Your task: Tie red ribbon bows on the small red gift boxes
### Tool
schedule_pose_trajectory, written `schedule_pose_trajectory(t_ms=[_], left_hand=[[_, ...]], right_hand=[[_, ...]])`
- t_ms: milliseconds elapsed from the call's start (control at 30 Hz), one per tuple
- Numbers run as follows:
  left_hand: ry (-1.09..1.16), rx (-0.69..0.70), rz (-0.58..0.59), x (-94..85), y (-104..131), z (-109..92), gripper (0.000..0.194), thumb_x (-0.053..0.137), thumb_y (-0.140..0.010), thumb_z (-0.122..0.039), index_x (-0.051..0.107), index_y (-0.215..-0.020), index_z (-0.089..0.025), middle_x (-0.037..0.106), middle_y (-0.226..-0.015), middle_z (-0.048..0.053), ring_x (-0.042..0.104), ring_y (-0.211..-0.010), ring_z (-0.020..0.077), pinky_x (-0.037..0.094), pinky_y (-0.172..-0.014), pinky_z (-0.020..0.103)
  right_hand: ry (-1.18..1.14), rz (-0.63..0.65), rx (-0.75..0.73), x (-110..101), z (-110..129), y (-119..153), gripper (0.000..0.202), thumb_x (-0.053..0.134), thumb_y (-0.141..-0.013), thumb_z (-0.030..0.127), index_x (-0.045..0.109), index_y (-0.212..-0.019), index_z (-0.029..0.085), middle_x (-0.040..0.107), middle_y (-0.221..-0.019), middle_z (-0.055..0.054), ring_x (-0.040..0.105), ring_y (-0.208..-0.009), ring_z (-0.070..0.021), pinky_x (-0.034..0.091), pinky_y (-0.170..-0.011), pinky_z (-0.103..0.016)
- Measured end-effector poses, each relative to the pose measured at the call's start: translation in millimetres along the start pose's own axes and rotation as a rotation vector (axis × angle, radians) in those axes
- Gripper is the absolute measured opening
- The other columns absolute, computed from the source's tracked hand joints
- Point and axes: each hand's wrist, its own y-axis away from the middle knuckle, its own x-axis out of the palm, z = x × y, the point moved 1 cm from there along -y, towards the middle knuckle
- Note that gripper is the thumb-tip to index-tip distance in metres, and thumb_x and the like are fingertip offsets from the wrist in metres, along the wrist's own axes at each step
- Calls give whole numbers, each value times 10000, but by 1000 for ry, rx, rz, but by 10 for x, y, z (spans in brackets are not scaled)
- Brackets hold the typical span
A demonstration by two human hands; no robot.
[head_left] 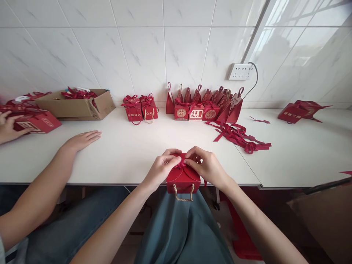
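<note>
Red box: prob. light, stiff card; hold by sides. L hand, R hand: fingertips pinched on bow, prob. soft.

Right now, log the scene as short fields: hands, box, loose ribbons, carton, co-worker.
Left hand: pinching the red ribbon atop the box
Right hand: pinching the same ribbon
Box: red, rope-handled, at the table's front edge
Loose ribbons: on table, to the right
Carton: left, red ribbons inside
Co-worker: one hand on table, other hand on second red box

Head view forward and down, table near, wall beyond.
</note>
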Motion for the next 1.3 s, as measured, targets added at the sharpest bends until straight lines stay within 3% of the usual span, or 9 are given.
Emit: schedule_pose_trajectory(t_ms=[167, 400, 633, 833, 967, 1133, 1300], left_hand=[[43, -3, -10, -2, 9, 15, 301, 527, -835, -381, 658, -670, -165, 539, -1263, 81, 537, -1139, 241, 468, -905, 337], [27, 10, 30, -23, 19, -16, 306, 510, -844, -382, 698, -732, -168, 527, -1304, 77, 541, -1151, 244, 495, -881, 321], [-17, 34, 63, -67, 18, -24, 336, 492, -856, -401, 703, -732, -170, 532, -1292, 74, 570, -1091, 239, 501, -835, 324], [-386, 163, -93, -120, 81, -78, 346, 472, -879, -398, 679, -702, -185, 576, -1168, 76, 518, -1109, 236, 451, -899, 365], [-592, 319, -275, -73, 191, -157, 197, 510, -871, -316, 650, -797, -198, 573, -902, 42, 569, -852, 161, 472, -780, 295], [-604, 250, -210, 17, 285, -211, 201, 423, -922, -314, 558, -815, -210, 588, -700, -30, 529, -580, 98, 429, -578, 221], [-630, 245, -302, 62, 308, -158, 184, 425, -910, -310, 545, -815, -206, 611, -710, -5, 572, -654, 132, 438, -595, 237]], right_hand=[[272, -130, -282, -16, 47, 130, 196, 438, -841, 62, 577, -828, 200, 594, -1012, -87, 547, -918, -206, 483, -788, -380], [359, -133, -272, -1, 110, 190, 60, 587, -853, 218, 623, -898, 203, 601, -966, -87, 564, -866, -223, 501, -740, -393], [429, -74, -344, -27, 141, 124, 142, 514, -902, 167, 625, -815, 179, 597, -865, -80, 549, -752, -188, 486, -679, -355], [524, -40, -344, -105, 140, 147, 159, 478, -915, 162, 628, -866, 175, 555, -956, -107, 561, -791, -195, 491, -686, -355], [562, -46, -364, -138, 140, 186, 139, 492, -914, 176, 625, -878, 167, 554, -960, -111, 559, -813, -203, 485, -710, -368], [488, -22, -339, -165, 91, 197, 149, 494, -917, 193, 638, -882, 189, 549, -964, -97, 548, -785, -185, 478, -678, -341], [420, -26, -342, -168, 49, 197, 141, 512, -909, 189, 650, -882, 183, 545, -960, -103, 566, -809, -194, 499, -694, -362]])
